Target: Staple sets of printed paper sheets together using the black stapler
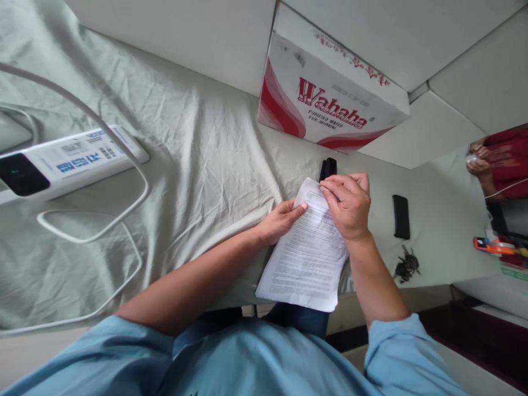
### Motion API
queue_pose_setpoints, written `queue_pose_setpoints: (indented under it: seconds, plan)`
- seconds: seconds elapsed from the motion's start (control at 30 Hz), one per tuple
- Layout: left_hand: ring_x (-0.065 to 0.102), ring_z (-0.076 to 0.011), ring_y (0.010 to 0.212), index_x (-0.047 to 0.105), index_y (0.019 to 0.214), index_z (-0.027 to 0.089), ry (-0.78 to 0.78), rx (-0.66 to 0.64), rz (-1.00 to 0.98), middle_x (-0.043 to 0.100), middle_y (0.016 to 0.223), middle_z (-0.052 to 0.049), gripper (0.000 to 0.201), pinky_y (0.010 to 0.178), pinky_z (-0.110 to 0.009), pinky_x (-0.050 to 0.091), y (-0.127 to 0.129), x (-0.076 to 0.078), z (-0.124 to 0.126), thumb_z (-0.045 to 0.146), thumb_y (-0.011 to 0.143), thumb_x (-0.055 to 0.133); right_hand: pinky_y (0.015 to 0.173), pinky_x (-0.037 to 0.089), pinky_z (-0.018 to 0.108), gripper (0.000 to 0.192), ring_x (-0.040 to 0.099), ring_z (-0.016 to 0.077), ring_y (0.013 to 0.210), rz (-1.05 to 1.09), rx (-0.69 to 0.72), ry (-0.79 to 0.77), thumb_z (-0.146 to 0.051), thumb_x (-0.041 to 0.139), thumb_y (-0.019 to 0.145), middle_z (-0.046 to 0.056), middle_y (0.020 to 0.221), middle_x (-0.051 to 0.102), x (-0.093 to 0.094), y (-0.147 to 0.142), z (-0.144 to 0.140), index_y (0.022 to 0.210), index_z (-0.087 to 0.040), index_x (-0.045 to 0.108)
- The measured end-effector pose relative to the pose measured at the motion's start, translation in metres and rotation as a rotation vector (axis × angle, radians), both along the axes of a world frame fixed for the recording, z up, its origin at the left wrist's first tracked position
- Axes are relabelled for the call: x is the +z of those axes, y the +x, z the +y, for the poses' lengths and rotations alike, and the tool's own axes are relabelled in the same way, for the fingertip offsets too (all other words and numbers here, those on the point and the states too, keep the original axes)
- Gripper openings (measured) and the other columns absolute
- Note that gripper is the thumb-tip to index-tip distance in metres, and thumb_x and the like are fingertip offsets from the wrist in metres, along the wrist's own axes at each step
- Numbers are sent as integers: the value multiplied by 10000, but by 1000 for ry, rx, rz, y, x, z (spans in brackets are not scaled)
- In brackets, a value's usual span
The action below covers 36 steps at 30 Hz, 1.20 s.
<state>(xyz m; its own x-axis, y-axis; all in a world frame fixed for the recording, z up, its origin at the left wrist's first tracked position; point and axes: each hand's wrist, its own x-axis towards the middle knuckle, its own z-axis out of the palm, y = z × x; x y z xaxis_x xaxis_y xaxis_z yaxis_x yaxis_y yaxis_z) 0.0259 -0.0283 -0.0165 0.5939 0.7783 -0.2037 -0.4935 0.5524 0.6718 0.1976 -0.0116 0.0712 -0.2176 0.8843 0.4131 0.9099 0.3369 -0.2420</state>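
Observation:
A stack of printed paper sheets [303, 258] lies on the cloth-covered table [198, 165], its near end hanging over the edge toward my lap. My left hand [280, 220] presses on the sheets' left edge with thumb and fingers. My right hand [348, 203] pinches the top corner of the sheets, its fingers curled over the paper. A small black object [328, 166], possibly a stapler, stands just beyond the paper's top corner, partly hidden by my right hand.
A white and red Wahaha carton [330, 93] stands against the wall behind. A white power strip [66, 162] with looping cables [103, 220] lies at left. A black phone [401, 216] and a bunch of keys [407, 265] lie at right. Another person's hands [480, 159] show at far right.

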Motion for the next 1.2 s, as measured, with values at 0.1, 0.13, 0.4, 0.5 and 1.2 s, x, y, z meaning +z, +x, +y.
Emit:
queue_pose_setpoints:
  seconds: [0.1, 0.13, 0.4, 0.5, 1.2]
  plan:
    - [682, -188, 772, 719, 963, 156, -10, 2, -5, 747, 844, -46, 503, 775, -320, 524, 0, 1, 0, 625, 826, 834, 929, 564, 525, 225, 606, 285, 1010, 9, 2, 12, -318, 613, 1025, 41, 1001, 787, -3, 0, 0, 971, -322, 832]
    - [678, -184, 765, 714, 963, 156, -13, 4, -7, 743, 838, -43, 505, 768, -316, 523, 0, 1, 0, 625, 821, 839, 928, 560, 525, 225, 603, 285, 1004, 8, 3, 20, -323, 612, 1027, 42, 995, 786, -4, 1, 0, 963, -318, 829]
    - [658, -168, 733, 696, 940, 162, -43, 11, 15, 724, 809, -27, 512, 739, -303, 511, 0, 0, -1, 629, 800, 852, 919, 540, 531, 225, 604, 291, 1001, -69, -16, 77, -343, 601, 1031, 34, 986, 775, -13, 5, -2, 957, -323, 813]
    - [661, -170, 736, 694, 941, 162, -46, 5, 17, 724, 805, -28, 506, 736, -303, 511, 0, 0, 0, 625, 806, 848, 913, 536, 518, 223, 603, 287, 994, -87, -14, 110, -350, 602, 1036, 30, 982, 778, -16, 6, -2, 948, -314, 804]
    - [699, -216, 850, 733, 1077, 163, 119, -14, 63, 759, 912, -63, 547, 809, -334, 537, -1, 0, -2, 672, 878, 755, 969, 517, 504, 255, 576, 281, 1037, 9, 14, -44, -415, 577, 1038, 56, 922, 680, -2, 3, 9, 896, -290, 747]
